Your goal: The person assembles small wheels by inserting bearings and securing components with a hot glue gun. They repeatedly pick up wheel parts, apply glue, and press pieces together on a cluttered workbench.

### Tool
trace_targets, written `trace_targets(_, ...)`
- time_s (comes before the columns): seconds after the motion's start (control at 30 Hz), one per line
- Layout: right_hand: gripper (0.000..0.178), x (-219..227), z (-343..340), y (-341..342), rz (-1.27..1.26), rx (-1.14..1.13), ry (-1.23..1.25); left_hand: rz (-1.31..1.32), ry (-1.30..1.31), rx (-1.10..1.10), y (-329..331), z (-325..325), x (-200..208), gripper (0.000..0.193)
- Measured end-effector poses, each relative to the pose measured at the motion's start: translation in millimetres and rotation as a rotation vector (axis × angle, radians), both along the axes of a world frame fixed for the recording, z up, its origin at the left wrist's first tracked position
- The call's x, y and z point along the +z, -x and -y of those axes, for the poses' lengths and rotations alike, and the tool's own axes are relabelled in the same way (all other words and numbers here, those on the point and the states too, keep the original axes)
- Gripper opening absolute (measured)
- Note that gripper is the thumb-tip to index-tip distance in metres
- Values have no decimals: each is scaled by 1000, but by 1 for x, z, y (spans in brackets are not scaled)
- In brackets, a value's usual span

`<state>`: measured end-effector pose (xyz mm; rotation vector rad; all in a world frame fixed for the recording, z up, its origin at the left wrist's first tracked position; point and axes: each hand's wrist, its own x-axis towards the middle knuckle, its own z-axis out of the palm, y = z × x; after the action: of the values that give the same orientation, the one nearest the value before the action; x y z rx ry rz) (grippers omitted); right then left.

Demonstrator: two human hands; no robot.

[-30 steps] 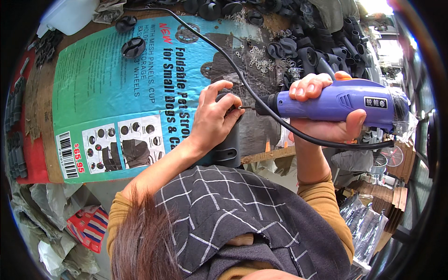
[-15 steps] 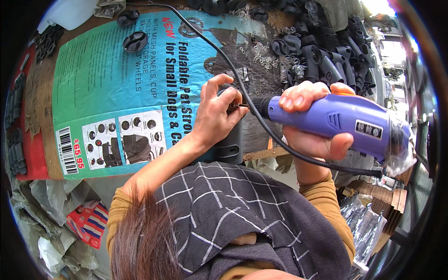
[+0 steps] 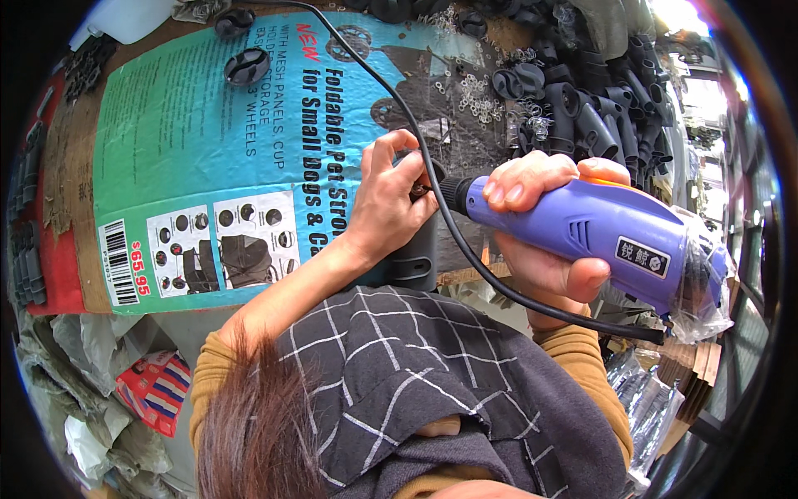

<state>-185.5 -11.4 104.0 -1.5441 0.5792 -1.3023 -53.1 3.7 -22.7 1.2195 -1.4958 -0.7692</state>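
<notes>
A purple electric screwdriver [image 3: 598,237] lies in my right hand [image 3: 532,266], its fingers and thumb wrapped round the body. Its black nose points left, and clear plastic film covers the rear end. My left hand [image 3: 382,204] is closed on a dark grey plastic part [image 3: 413,258] at the near edge of the table. Thumb and bent fingers meet at the tip of the screwdriver; whatever they pinch there is mostly hidden. A black cable [image 3: 453,216] crosses in front of the nose.
Printed cardboard [image 3: 166,179] covers the tabletop. Two black round knobs [image 3: 247,66] rest toward its far left. Black tubular plastic parts [image 3: 594,125] are heaped at the far right, beside loose springs [image 3: 539,125] and small rings [image 3: 476,100]. Grey parts [image 3: 29,266] line the left edge.
The screwdriver's rear end has tilted down toward me and shifted slightly left with my right hand. My left hand keeps its grip at the tip. The whole view has shifted a little.
</notes>
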Motion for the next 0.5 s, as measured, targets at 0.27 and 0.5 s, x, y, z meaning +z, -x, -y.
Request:
trace_targets(0.27, 85, -6, 12, 2, -44, 141, 82, -32, -43, 25, 3, 2, -1, 41)
trace_targets(0.5, 79, -4, 21, 2, -51, 308, 83, -32, -120, -12, 1, 1, -3, 46)
